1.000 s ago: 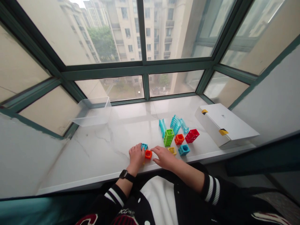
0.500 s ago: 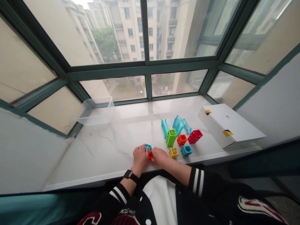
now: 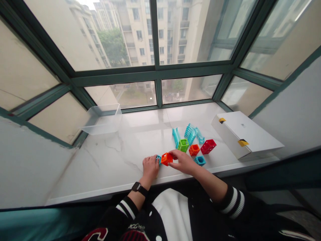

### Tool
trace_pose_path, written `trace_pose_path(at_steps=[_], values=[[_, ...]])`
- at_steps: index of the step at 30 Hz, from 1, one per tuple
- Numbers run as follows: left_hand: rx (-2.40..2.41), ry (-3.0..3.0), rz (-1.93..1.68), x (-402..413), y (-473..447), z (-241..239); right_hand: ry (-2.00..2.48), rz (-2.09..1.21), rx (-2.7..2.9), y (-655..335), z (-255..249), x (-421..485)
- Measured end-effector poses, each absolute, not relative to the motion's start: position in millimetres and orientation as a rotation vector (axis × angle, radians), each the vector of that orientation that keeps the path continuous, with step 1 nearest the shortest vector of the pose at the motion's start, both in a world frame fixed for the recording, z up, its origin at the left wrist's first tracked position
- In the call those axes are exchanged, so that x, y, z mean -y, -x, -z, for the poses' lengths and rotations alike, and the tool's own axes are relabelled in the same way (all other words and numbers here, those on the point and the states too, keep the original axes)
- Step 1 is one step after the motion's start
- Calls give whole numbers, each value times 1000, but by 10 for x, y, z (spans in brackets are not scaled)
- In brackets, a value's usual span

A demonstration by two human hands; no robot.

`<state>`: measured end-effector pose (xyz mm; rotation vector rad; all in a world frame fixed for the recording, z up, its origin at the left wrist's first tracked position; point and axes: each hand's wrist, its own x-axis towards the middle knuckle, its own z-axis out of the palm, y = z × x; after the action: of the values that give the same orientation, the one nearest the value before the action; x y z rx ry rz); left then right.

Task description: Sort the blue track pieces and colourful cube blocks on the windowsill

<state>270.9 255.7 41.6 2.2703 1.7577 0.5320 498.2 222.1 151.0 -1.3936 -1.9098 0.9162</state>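
Note:
My right hand [image 3: 184, 161] pinches a small orange cube block [image 3: 166, 158], lifted a little above the marble sill. My left hand [image 3: 150, 167], with a black watch on the wrist, rests curled on the sill against a small blue block [image 3: 158, 158], which is mostly hidden behind the fingers. Just right of my hands lie a green lattice block [image 3: 183, 145], a second orange cube [image 3: 194, 149], a red block [image 3: 208, 146] and a blue cube [image 3: 200, 160]. Light blue curved track pieces [image 3: 190, 133] lie behind them.
A white cardboard box [image 3: 244, 136] with yellow tabs sits at the right end of the marble sill [image 3: 112, 157]. A clear plastic bin [image 3: 104, 118] stands at the back left by the window frame. Window panes surround the sill on three sides.
My right hand has picked up the orange cube and lifted it up and to the right. The yellow block is now hidden behind that hand. My left hand stays in place.

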Motion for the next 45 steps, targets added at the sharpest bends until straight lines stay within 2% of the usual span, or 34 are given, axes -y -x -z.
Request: trace_pose_path(at_steps=[7,17,22,29,39,45], values=[[-1623,-2305,-547,-2550,-2739,-520,1092,-1361,1401,-5253,-1580,-2030],[-1478,-2378,-662,-2554,-2720,-644,978,-1486,1126,-5281,-1452,-1949],[-1258,-2211,-873,-2545,-2708,-950,1003,-1485,1131,-5266,-1423,-1919],[-761,-1939,-1022,-2275,-2873,-1520,1099,-1385,1292,-5263,-1463,-1892],[-772,-1783,-974,-2191,-3051,-1449,1113,-1118,1538,-5294,-1544,-1837],[-807,-1921,-994,-2157,-3132,-1465,1158,-773,1796,-5404,-1615,-1787]])
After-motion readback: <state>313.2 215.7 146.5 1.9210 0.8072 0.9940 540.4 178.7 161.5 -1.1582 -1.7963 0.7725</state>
